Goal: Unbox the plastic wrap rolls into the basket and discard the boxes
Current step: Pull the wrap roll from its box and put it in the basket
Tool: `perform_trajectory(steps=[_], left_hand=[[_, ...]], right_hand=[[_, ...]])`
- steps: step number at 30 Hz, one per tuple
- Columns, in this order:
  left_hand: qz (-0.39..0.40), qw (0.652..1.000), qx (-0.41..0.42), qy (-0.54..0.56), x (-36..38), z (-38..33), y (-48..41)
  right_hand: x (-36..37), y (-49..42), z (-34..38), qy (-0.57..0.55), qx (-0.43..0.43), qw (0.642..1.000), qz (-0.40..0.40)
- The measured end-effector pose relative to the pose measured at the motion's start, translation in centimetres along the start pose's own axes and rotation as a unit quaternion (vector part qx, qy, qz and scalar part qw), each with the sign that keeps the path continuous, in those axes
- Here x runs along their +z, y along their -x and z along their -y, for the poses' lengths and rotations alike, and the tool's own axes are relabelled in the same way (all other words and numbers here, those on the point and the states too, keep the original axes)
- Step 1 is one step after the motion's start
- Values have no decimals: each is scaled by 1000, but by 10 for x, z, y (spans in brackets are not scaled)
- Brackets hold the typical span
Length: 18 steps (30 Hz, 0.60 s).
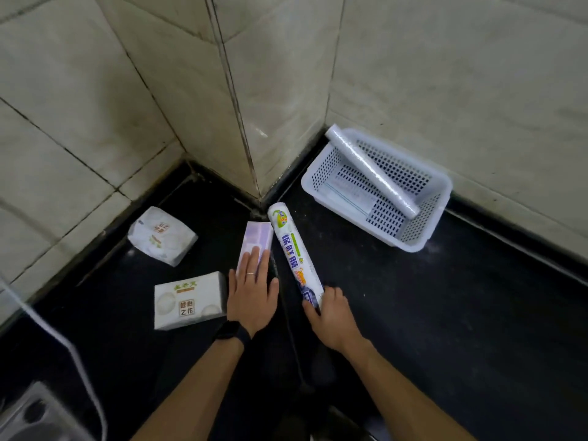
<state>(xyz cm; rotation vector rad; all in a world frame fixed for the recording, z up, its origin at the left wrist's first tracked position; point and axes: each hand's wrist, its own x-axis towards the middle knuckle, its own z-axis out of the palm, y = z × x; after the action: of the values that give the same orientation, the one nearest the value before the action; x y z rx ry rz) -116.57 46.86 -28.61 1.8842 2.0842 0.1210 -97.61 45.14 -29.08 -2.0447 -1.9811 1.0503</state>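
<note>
A white perforated basket (pixel 423 230) stands on the dark counter by the right wall. A clear plastic wrap roll (pixel 372 171) lies slanted across it, one end over the rim. A pale purple box (pixel 256 241) lies near the wall corner; my left hand (pixel 253 294) rests flat on its near end with straight fingers. Right of it lies a printed plastic wrap roll (pixel 294 253), pointing toward the corner. My right hand (pixel 329 316) grips its near end.
Two white tissue packs lie on the left: one (pixel 187 300) beside my left hand, one (pixel 160 237) nearer the tiled wall. A sink corner (pixel 35 415) and a white hose (pixel 73 354) show at bottom left. Tiled walls close the back.
</note>
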Motion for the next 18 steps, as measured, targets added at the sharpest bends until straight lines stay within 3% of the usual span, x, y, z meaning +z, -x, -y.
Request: perform_trajectory(steps=[4, 5, 8, 10, 11, 18], left_hand=[[-16, 973, -71, 220, -31, -27, -3], [4, 942, -100, 321, -43, -40, -4], [77, 772, -180, 605, -73, -78, -6], [87, 694, -208, 684, -90, -95, -5], [81, 673, -217, 702, -94, -101, -5], [13, 643, -234, 729, -98, -154, 20]], right_hand=[[-35, 28, -11, -49, -36, 998, -12], [-43, 38, -14, -52, -54, 997, -16], [-69, 69, -24, -51, -98, 994, -22], [-86, 86, -30, -41, -119, 992, -25], [-93, 92, -34, -31, -129, 991, -29], [-130, 95, -41, 47, -99, 991, -74]])
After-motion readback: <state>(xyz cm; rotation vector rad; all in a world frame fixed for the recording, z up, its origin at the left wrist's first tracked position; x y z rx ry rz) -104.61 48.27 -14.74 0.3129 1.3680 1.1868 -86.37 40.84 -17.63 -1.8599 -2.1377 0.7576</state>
